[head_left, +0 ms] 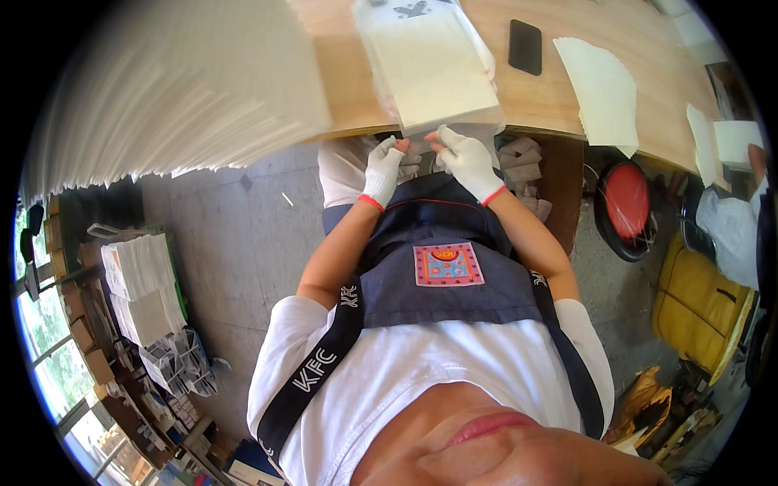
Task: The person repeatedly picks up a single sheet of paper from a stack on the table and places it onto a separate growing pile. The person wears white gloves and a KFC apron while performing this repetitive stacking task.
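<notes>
Both of my hands wear white gloves with red cuffs, and bare fingertips show. At the table's near edge, my left hand (382,172) is closed, with thumb and fingers pinched at the lower left of a clear plastic bag's loose edge. My right hand (470,166) pinches the same edge a little to the right; its finger undersides are hidden. The clear plastic bag (462,130) overhangs the table edge. Just beyond my fingers a stack of cream paper sheets (438,77) lies on more clear bags, with a dark printed mark at the far end.
A tall mass of white sheets (203,89) covers the table's left. Right of the bags are a dark phone (525,47) and fanned cream sheets (600,93) on the wooden table (348,49). A red-seated stool (626,201) and yellow bag (701,304) stand right; bundled papers (144,287) stand left.
</notes>
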A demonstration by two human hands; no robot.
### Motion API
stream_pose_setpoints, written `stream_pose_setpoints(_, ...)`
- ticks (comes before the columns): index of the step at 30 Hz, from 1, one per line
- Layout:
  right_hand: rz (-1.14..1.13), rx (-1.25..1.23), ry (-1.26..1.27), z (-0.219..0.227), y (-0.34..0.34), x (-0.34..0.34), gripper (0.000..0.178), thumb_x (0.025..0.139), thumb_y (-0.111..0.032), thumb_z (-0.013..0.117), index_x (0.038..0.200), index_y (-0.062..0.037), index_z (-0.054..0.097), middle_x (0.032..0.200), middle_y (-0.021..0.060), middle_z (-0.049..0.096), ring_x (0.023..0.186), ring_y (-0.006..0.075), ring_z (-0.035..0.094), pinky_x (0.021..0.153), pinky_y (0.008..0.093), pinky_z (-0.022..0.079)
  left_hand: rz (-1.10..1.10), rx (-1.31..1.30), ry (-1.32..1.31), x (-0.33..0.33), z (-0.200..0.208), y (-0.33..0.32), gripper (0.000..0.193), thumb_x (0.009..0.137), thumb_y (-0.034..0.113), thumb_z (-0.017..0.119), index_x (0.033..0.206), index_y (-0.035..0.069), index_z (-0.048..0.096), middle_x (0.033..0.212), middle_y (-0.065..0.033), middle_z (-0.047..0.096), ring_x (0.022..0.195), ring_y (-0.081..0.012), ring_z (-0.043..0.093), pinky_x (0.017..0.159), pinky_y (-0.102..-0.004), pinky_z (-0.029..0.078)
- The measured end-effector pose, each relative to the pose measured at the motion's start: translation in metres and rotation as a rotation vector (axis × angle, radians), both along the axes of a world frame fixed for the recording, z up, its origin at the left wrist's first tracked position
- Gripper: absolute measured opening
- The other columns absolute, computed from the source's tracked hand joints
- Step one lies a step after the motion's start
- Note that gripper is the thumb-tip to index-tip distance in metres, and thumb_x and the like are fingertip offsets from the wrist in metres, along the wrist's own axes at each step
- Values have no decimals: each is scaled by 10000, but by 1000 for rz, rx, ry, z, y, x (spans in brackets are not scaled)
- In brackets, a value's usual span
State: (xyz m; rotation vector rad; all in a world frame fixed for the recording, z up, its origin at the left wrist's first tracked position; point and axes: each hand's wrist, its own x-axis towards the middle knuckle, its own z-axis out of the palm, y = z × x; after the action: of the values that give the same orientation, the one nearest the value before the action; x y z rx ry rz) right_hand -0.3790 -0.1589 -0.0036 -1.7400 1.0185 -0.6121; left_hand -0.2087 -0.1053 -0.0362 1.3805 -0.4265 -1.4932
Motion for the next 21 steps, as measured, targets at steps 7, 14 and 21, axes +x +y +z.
stream_pose_setpoints(7,319,-683,453,-14,-19,31,161,804,-242,572,865,-121,485,668,106,620,624,280,624,493,403,458,-174,-65,-135,17,-11,-9,201,884,182,554,979,5,560,796,-89,629,637,-160,625,546,-255,514)
stream_pose_setpoints(14,-708,177,-552,-38,-37,-154,60,813,-17,465,819,-51,515,767,67,576,641,152,569,556,269,475,-130,-127,-239,30,-6,18,179,881,161,554,866,-17,562,730,-56,597,610,-119,592,577,-229,503)
stream_pose_setpoints(21,-60,-69,1036,-72,3,-212,224,807,-224,509,991,-106,560,939,205,608,822,375,588,705,470,461,-143,-686,-1483,38,-19,9,220,725,30,632,936,86,601,1023,-81,600,702,-213,591,559,-307,473)
